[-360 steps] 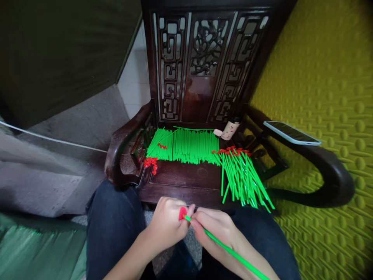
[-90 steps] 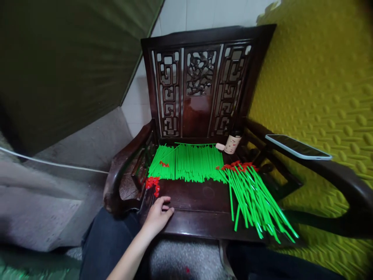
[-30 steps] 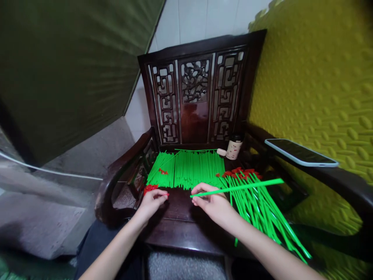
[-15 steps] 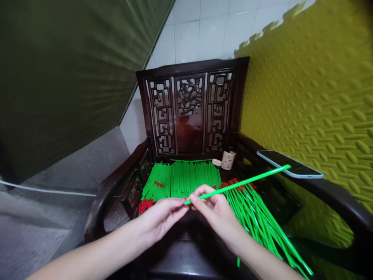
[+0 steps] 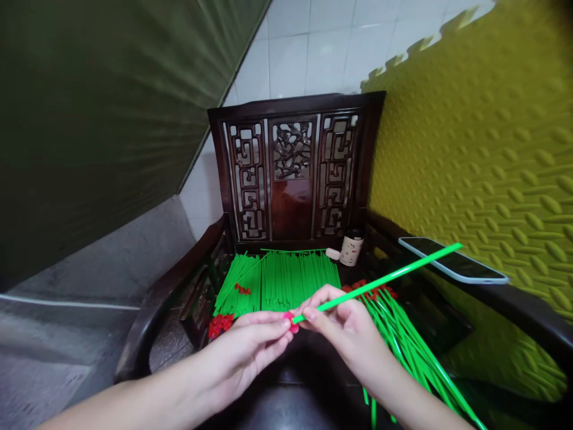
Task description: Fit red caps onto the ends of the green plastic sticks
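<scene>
Between the fingertips of my left hand [image 5: 257, 340] is a small red plastic piece [image 5: 294, 328], partly covered by the fingers. My right hand [image 5: 344, 325] pinches a long green plastic stick [image 5: 394, 274] near its lower end, which meets the red piece. The stick slants up to the right over the armrest. Behind my hands, rows of loose green sticks [image 5: 298, 278] lie on the chair seat. A heap of red pieces [image 5: 220, 325] sits beside my left wrist. To the right lies a bundle of green sticks [image 5: 409, 343] with red pieces [image 5: 364, 290] at their far ends.
The dark carved wooden chair [image 5: 292, 206] has a phone [image 5: 452, 260] on its right armrest. A patterned cup with a black lid [image 5: 351, 248] and a small pale case [image 5: 332, 254] stand at the seat's back. A yellow foam mat [image 5: 487, 155] rises along the right.
The red piece now shows between my left fingers, at the stick's lower end. My hands and the stick sit slightly lower in view, and the stick's tip is farther right.
</scene>
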Action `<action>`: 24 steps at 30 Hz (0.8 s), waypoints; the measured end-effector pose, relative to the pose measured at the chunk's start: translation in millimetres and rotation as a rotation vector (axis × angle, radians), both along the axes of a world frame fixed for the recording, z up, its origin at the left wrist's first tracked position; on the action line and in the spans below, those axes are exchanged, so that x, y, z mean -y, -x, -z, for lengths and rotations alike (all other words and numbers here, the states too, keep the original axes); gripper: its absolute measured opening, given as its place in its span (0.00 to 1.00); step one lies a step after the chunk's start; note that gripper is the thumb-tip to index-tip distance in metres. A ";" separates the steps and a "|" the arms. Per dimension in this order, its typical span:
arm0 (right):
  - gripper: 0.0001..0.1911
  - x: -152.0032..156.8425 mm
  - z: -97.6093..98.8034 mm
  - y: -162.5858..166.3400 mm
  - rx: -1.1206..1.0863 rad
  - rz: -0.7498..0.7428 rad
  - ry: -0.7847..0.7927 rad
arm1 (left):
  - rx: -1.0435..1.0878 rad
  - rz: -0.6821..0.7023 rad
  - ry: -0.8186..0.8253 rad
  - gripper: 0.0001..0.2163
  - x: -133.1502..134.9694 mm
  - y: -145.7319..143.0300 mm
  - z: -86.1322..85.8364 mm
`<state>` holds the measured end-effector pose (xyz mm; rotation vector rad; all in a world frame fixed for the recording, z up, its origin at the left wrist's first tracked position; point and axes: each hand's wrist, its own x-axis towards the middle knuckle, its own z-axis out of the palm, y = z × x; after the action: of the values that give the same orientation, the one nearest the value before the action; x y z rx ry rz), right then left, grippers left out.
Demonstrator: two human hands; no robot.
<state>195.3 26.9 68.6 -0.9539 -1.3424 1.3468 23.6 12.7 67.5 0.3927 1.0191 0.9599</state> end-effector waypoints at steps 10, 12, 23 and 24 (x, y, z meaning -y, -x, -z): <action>0.11 9.5 1.5 3.2 -0.090 -0.026 -0.037 | -0.151 0.278 -0.276 0.06 6.5 2.1 -7.1; 0.11 8.6 -1.8 3.9 -0.082 -0.043 -0.045 | -0.206 0.288 -0.298 0.07 5.4 3.5 -7.3; 0.13 10.3 -3.6 7.6 -0.049 -0.063 -0.074 | -0.382 0.349 -0.408 0.09 6.3 8.2 -6.2; 0.13 10.9 -3.7 7.7 -0.050 -0.062 -0.074 | -0.394 0.358 -0.421 0.09 6.8 8.3 -6.3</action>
<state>187.5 16.1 72.4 -0.8297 -1.3845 1.3491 15.3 6.0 73.8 1.1112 1.0472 0.7804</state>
